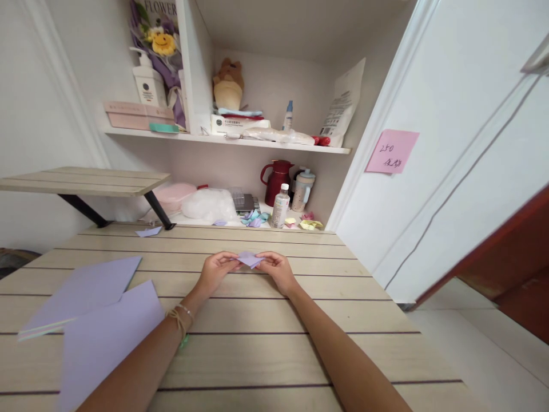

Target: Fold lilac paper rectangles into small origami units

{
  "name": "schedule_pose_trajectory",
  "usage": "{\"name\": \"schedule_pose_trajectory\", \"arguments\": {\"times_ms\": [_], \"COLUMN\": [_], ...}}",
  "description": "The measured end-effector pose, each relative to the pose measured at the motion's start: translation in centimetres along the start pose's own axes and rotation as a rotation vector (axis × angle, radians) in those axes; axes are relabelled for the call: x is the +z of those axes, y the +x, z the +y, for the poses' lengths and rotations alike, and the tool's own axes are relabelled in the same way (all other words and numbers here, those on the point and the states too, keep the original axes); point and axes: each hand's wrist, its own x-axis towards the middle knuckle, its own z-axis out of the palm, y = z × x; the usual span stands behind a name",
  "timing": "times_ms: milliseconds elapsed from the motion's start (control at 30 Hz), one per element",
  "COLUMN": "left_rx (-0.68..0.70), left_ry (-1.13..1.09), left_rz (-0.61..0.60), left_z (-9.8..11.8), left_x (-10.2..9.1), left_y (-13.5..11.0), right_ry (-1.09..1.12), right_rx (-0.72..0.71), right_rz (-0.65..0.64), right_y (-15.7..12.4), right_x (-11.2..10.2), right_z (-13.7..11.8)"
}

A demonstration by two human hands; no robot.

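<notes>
A small folded piece of purple paper [249, 259] is held up over the far part of the wooden table, stretched between both hands. My left hand [217, 271] pinches its left corner, and my right hand [277, 270] pinches its right corner. The paper's lower edge comes to a point between the hands. To the left lie larger sheets of purple paper [92, 293], overlapping, one of them partly behind my left forearm. Another small folded purple piece [148, 232] rests near the table's back left.
A small raised stand [86, 180] with black legs occupies the back left. Behind the table, a shelf holds a clear bottle [281, 206], a red jug [278, 182], a cup [302, 190], a plastic bag [210, 205] and several coloured folded papers [255, 218].
</notes>
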Motion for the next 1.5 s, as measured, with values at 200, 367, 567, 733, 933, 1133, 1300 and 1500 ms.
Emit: {"name": "schedule_pose_trajectory", "arguments": {"times_ms": [200,367,567,733,933,1133,1300,1500], "left_rx": [0.007,0.038,0.060,0.053,-0.039,-0.037,-0.008,-0.035], "left_ry": [0.056,0.110,0.216,0.233,0.120,0.150,0.171,0.100], "left_rz": [0.005,-0.046,-0.037,-0.022,-0.121,-0.118,-0.054,-0.012], "left_z": [-0.5,-0.5,0.0,0.0,-0.1,0.0,-0.1,0.1], "left_x": [-0.2,-0.4,-0.2,-0.2,0.0,-0.1,-0.1,0.2], "left_y": [0.2,0.1,-0.1,-0.2,-0.3,-0.3,-0.3,-0.3], "right_ry": [-0.074,-0.108,-0.126,-0.127,-0.154,-0.199,-0.120,-0.049], "right_rx": [-0.027,-0.044,-0.028,-0.002,-0.006,0.005,0.069,0.116], "right_rz": [0.018,0.006,-0.030,-0.012,-0.154,-0.145,-0.036,0.061], "right_y": [0.2,0.2,0.2,0.1,-0.2,-0.2,-0.1,0.2], "right_x": [-0.5,-1.0,-1.2,-1.0,-0.9,-1.2,-0.8,-0.5], "right_z": [0.1,0.0,-0.1,-0.3,-0.7,-0.6,-0.5,-0.4]}}
